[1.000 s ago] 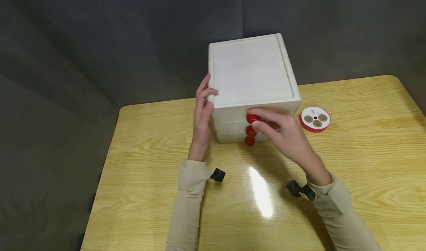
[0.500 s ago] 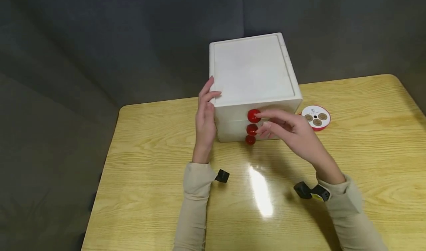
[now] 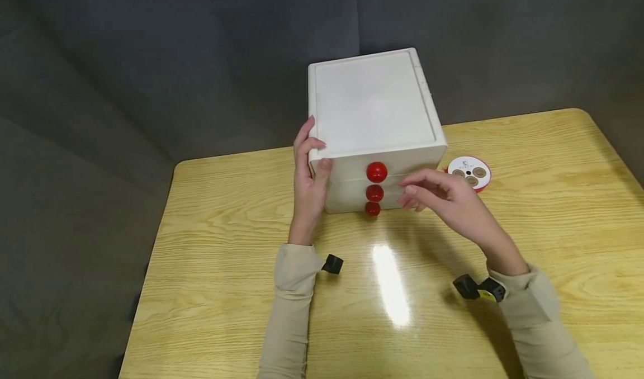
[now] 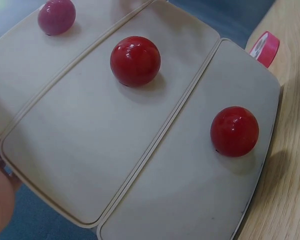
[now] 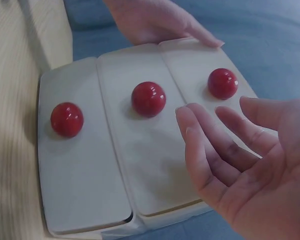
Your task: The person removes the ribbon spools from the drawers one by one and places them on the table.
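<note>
A white drawer unit (image 3: 374, 102) stands on the table with its front towards me. Three drawers, all flush with the front, carry one round red knob each: top (image 3: 377, 172), middle (image 3: 374, 193) and bottom (image 3: 373, 209). My left hand (image 3: 308, 192) rests against the unit's left side, a finger over the top edge and the thumb at the front corner. Just off the front, right of the knobs, my right hand (image 3: 445, 197) hovers with loosely bent fingers and nothing in them. In the right wrist view its fingers (image 5: 197, 160) are apart from the middle knob (image 5: 148, 99).
A ribbon spool (image 3: 469, 169), white on top with a red-pink rim, lies on the wooden table (image 3: 226, 256) right of the unit, partly behind my right hand. A dark curtain (image 3: 241, 60) hangs behind the table. A bright reflection shows on the tabletop before the unit.
The right hand has let go of the top drawer's knob and moved away from it to the right. My left hand stays on the unit's side. The view has shifted slightly.
</note>
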`<state>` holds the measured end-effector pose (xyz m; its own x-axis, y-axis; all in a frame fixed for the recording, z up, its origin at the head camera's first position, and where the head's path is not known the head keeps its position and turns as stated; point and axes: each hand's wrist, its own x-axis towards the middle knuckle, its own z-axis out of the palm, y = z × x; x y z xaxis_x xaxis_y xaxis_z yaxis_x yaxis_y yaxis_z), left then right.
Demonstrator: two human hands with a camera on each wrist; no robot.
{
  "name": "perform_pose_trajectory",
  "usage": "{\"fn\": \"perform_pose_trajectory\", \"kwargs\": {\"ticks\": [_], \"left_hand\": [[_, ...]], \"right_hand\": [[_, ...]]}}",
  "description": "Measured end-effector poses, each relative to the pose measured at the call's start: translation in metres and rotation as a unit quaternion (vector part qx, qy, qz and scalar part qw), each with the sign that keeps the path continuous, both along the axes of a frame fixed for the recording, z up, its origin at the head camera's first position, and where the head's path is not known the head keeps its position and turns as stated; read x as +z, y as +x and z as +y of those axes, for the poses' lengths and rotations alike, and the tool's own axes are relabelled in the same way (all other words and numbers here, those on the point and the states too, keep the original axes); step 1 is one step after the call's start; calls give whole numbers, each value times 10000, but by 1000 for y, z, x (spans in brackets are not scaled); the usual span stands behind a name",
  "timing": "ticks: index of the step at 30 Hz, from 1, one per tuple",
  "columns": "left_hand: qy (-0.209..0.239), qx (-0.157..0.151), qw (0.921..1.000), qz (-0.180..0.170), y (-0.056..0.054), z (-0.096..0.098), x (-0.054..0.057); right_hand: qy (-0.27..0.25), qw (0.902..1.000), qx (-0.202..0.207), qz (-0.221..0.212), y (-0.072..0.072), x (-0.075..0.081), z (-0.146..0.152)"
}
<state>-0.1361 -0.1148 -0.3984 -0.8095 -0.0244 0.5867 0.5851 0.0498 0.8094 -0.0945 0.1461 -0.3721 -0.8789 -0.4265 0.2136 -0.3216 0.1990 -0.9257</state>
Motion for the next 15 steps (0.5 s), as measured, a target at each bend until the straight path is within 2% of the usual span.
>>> {"fn": "perform_pose_trajectory", "kwargs": {"ticks": [10, 15], "left_hand": [[10, -40, 10000, -45, 1, -1, 1], [11, -36, 10000, -23, 2, -1, 0]], "right_hand": [[630, 9978, -176, -113, -6, -17, -4], [869, 9962, -6, -110, -8, -23, -10]]}}
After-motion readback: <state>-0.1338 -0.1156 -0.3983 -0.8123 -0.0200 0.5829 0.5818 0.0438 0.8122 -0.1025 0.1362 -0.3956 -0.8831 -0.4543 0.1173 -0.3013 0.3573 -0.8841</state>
